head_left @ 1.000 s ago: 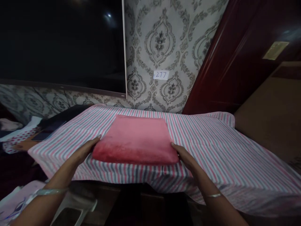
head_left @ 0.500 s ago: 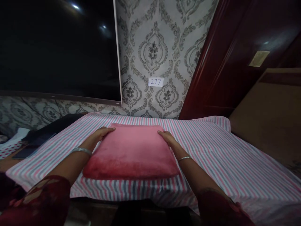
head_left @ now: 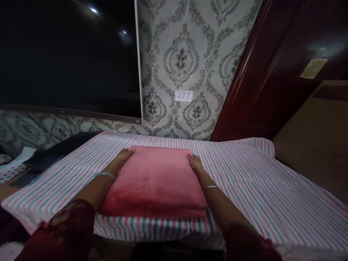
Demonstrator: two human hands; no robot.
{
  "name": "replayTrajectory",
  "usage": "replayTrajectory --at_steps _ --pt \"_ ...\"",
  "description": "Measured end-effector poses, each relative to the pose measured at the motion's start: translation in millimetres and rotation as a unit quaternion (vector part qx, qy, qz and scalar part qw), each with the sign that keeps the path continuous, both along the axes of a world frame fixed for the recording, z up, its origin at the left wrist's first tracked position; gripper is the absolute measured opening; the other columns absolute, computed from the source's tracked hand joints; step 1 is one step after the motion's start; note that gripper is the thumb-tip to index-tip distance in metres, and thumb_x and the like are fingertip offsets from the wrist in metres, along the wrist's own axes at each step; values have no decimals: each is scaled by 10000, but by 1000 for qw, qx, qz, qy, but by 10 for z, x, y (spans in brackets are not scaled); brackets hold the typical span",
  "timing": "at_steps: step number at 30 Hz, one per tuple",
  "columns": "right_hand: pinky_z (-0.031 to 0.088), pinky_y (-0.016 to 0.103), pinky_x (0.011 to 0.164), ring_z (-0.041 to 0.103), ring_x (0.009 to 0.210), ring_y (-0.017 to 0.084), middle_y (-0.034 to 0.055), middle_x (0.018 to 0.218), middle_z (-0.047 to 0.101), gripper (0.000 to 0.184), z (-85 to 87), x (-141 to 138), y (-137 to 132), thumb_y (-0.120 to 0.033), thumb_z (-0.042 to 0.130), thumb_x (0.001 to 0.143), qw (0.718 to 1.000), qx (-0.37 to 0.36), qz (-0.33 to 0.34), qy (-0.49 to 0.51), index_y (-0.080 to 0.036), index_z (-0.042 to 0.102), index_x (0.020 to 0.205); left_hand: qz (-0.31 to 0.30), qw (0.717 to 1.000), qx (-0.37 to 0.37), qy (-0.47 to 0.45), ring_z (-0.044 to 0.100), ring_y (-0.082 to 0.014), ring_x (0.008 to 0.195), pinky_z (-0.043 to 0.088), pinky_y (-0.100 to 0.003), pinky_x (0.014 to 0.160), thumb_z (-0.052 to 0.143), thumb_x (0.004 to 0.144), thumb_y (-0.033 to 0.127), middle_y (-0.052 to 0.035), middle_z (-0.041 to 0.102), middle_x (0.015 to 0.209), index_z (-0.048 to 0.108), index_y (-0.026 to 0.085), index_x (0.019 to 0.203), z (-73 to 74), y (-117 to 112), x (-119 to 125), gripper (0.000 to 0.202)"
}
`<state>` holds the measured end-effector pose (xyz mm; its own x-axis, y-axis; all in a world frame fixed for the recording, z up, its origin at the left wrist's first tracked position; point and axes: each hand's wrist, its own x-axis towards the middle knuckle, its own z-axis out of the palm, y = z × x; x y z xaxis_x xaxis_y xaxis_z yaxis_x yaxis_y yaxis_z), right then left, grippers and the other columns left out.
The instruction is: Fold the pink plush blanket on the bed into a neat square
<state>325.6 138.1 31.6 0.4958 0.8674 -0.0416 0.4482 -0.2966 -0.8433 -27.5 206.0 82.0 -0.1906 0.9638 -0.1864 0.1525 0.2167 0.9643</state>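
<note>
Now our left hand (head_left: 120,160) and right hand (head_left: 195,163) press, spread, on a pink blanket (head_left: 154,183). It lies on a striped sheet (head_left: 244,188).

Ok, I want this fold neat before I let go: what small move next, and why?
I'd probably draw both hands toward you, smoothing the folded pink plush blanket. Your left hand and right hand rest only at its far corners, while its near edge, untouched, looks thicker and puffier on the striped sheet.

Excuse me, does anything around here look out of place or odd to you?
One thing: a small white paper label reading 277 is stuck on the patterned wallpaper, which looks odd against the ornate design.
</note>
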Motion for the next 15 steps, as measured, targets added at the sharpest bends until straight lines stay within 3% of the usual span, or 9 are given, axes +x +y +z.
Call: replayTrajectory --at_steps 4,7,11,15 --pt "489 339 986 617 1192 252 159 1334 631 581 73 16 -110 -333 563 891 1000 3 11 15 -111 508 1425 -23 999 -28 -20 679 -232 744 544 -306 622 864 624 277 -107 719 868 660 94 1080 63 -31 -59 532" --pt "523 374 965 635 1164 255 129 1356 617 763 75 53 -389 -418 618 866 996 19 58 71 -182 344 1538 -39 998 -35 -35 678 -180 768 543 -249 639 859 644 247 -93 722 961 648 123 1147 105 -183 -167 560" --pt "554 427 943 657 1121 278 127 1333 628 939 4 107 -979 -499 695 804 972 35 146 182 -224 236 1576 -103 991 -57 -60 696 -209 902 568 -270 722 922 565 290 -139 688 1191 563 187 1336 107 -601 -347 856" --pt "518 449 1019 601 1221 282 117 1396 587 983 -93 93 -1412 -569 707 786 967 48 174 179 -245 223 1578 -153 984 -64 -63 683 -272 1038 582 -329 827 938 527 368 -157 636 1312 467 231 1451 41 -1013 -427 1046"
